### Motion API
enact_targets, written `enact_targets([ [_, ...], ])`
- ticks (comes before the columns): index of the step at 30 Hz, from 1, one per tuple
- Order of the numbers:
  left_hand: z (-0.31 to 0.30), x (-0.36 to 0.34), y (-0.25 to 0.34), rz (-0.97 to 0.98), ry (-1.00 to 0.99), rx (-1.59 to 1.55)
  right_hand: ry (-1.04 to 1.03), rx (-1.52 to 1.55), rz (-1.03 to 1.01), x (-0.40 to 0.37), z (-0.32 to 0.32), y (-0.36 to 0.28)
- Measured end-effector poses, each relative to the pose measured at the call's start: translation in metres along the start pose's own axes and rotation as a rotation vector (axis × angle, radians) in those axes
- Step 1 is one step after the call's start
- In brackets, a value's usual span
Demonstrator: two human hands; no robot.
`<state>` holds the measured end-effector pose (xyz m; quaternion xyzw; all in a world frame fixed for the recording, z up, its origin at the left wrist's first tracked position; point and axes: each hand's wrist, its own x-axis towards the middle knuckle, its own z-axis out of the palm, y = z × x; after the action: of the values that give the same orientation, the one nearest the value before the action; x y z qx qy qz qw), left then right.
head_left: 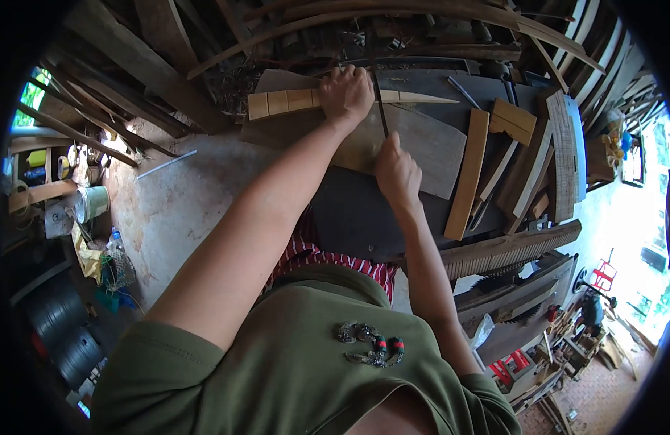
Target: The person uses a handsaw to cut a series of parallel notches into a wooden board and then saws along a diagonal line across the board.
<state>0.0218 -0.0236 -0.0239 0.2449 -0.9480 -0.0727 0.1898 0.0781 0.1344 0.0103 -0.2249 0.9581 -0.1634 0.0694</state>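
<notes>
My left hand [347, 93] is closed over a pale wooden strip [291, 100], pressing it on a grey-brown board [429, 138]. Dark lines cross the strip, and its right end tapers to a point. Nearer my body, my right hand [399, 172] is wrapped round the near end of a narrow, dark hand saw [381, 105]. The saw's long thin blade points away from me and crosses the strip just right of my left hand. My fingers hide the saw's handle, and the blade's teeth are too small to make out.
Under the board is a black worktop [357, 210]. To the right lie a long wooden piece [467, 174], a wooden block [513, 122] and a thin pen-like stick [463, 92]. A ridged timber [509, 250] runs along the near right edge. Curved timbers [422, 14] cross the far side.
</notes>
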Motion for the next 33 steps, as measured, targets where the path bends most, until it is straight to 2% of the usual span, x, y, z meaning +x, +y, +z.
enact_targets([
  [3,0.001,-0.001,0.000,0.033,0.046,0.009,-0.113,0.002,0.065,-0.009,-0.003,0.001],
  [8,0.002,0.000,-0.002,0.036,0.043,-0.007,0.038,0.005,-0.052,0.046,0.012,-0.002],
  [14,0.001,0.000,-0.001,0.006,0.044,0.009,-0.113,0.000,0.049,-0.015,-0.004,0.004],
  [16,0.000,-0.001,0.001,0.014,0.046,-0.009,-0.119,0.011,0.051,-0.014,-0.005,0.004],
  [19,0.000,0.001,0.002,0.026,0.056,-0.011,-0.032,0.024,0.000,0.024,0.005,0.004],
  [21,-0.001,0.000,0.001,0.008,0.040,-0.002,0.111,0.009,-0.091,0.038,0.015,0.002],
  [25,-0.001,0.002,0.002,0.018,0.050,-0.008,0.061,-0.006,-0.026,0.016,0.009,0.001],
  [28,0.001,-0.001,-0.001,0.027,0.021,0.012,-0.074,-0.027,0.045,-0.003,-0.004,-0.003],
  [31,0.001,-0.001,0.002,0.039,0.017,-0.007,-0.054,-0.023,0.040,0.020,0.001,-0.005],
  [33,0.001,0.001,0.001,0.014,0.008,-0.002,0.072,0.000,-0.025,0.047,0.014,-0.006],
])
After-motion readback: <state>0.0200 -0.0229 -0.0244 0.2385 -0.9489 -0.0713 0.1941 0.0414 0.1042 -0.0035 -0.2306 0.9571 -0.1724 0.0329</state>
